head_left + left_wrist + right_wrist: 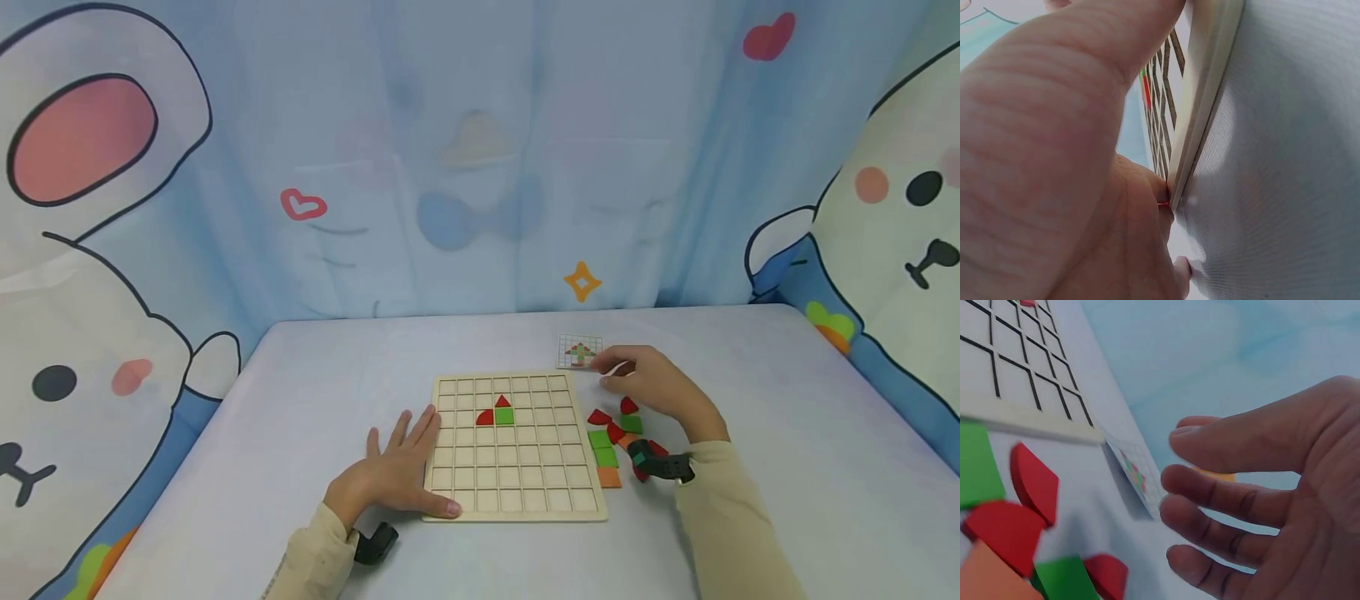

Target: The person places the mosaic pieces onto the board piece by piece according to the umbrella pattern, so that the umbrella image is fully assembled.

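A pale wooden grid board [527,502] lies on the table. My left hand [397,468] is spread at its left side, thumb resting on the near left corner and fingers along the edge. On the grid, a green square [505,416] has a red triangle [502,402] above it and a red quarter-round piece [485,417] to its left. Beyond the board's far right corner is a small pattern card [568,343] with a coloured figure on a grid. My right hand [652,383], fingers loosely bent, has its fingertips right at the card's right edge, and no piece shows in it.
Right of the board lie loose pieces: green squares [606,457], an orange square [609,477] and several red rounded pieces [1034,484], partly under my right wrist. A white cloth covers the table [330,375]; a blue printed curtain [480,275] hangs behind it.
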Demonstrator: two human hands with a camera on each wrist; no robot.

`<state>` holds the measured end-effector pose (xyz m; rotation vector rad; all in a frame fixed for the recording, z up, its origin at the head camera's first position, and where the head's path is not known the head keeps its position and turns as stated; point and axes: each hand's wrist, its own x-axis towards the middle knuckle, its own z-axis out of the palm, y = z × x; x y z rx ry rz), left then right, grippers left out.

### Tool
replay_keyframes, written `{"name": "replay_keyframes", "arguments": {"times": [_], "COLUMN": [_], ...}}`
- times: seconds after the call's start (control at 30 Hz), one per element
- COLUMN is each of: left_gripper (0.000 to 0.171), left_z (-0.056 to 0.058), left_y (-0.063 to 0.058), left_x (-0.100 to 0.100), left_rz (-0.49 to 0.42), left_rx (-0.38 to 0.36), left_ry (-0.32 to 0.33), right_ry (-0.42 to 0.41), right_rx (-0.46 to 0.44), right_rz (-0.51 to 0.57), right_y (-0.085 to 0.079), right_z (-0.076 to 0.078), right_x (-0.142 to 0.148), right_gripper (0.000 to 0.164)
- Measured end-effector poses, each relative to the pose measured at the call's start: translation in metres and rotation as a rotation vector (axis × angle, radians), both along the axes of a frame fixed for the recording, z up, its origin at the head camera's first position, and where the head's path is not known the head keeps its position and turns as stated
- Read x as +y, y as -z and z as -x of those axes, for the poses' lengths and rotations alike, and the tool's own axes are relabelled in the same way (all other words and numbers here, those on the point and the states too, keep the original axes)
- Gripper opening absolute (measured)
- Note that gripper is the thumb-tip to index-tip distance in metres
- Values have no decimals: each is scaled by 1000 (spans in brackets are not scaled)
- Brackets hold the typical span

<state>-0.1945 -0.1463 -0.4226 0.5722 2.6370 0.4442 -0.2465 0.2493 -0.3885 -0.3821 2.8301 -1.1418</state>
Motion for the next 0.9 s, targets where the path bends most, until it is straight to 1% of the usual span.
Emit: {"name": "replay_keyframes", "arguments": {"times": [0.13,0.3,0.43,0.63,0.77,0.9], "left_gripper": [133,133,132,132,132,132], "left_z": [-1,0,-1,0,-1,0], "left_y": [-1,-1,-3,-1,-1,0], "left_x": [1,0,0,0,1,0], "left_rz": [11,13,7,4,5,8], "left_rx": [5,5,3,5,6,12], "left_ry": [-2,-1,5,6,8,8], "right_ry": [28,25,27,31,53,76], "right_rx": [-73,-143,-188,-209,-218,-217], "right_rz": [-48,-78,-94,-118,-131,-139], "right_y": [4,8,11,14,17,17], "right_z": [-1,-3,-4,-3,-1,0], "right_x": [16,30,37,37,34,31], "right_gripper": [31,34,35,30,28,21]}}
